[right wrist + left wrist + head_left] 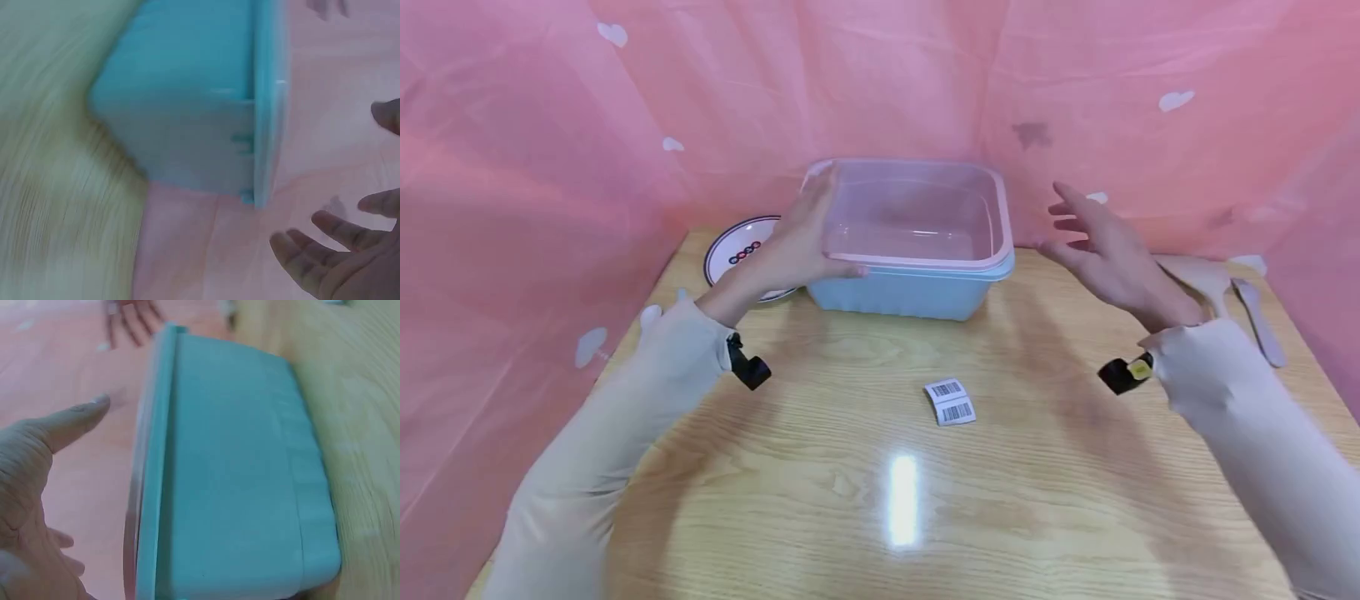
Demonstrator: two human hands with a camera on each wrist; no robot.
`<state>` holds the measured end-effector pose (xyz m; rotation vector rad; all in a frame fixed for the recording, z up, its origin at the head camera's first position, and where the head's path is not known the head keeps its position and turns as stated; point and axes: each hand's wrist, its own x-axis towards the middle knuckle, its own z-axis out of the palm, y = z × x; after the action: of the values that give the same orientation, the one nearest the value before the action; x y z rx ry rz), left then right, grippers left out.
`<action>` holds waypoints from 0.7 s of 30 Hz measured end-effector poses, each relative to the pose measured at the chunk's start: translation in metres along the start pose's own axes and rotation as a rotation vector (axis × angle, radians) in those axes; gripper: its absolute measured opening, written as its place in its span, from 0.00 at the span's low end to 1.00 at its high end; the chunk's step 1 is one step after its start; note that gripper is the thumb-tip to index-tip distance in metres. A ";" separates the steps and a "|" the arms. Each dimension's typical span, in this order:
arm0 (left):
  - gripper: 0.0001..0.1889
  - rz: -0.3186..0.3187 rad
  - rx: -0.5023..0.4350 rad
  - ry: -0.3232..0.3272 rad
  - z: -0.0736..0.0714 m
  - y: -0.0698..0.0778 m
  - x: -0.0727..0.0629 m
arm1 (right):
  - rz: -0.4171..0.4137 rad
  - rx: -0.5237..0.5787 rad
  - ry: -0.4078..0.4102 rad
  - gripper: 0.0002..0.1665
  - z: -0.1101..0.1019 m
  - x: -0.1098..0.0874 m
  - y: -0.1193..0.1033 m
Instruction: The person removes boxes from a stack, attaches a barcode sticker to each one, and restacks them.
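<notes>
A blue plastic tub (895, 293) stands at the back of the table, with a pink-rimmed tub (917, 263) nested in its top. My left hand (801, 242) hovers at the tubs' left end, overlapping the rim in the head view. Its thumb (78, 424) is stretched out and apart from the blue wall in the left wrist view. To the right of the tubs, my right hand (1105, 250) is raised in the air, fingers spread and palm towards them. Neither hand holds anything.
Behind my left hand is a white plate (718, 258) with a dark rim and small ring marks. A barcode label (950, 402) lies mid-table. Near the right edge are a pale scoop-like utensil (1198, 273) and a grey, long-handled utensil (1260, 323). Pink cloth (910, 75) hangs behind.
</notes>
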<state>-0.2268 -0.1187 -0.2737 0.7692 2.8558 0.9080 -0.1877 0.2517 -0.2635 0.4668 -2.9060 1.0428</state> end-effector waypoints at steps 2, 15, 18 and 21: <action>0.70 -0.017 -0.110 0.050 -0.003 -0.008 0.000 | 0.071 0.085 0.034 0.44 0.005 0.006 -0.001; 0.69 -0.327 -0.669 0.112 0.001 -0.051 0.002 | 0.336 0.144 0.119 0.46 0.038 0.045 -0.005; 0.65 -0.277 -0.736 0.103 0.010 -0.057 0.003 | 0.346 0.165 0.101 0.42 0.044 0.048 -0.002; 0.57 -0.127 -0.874 0.103 0.019 -0.059 0.005 | 0.343 0.183 0.102 0.39 0.050 0.049 -0.001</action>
<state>-0.2543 -0.1478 -0.3219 0.4234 2.1470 1.9700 -0.2304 0.2069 -0.2958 -0.0895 -2.8733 1.3347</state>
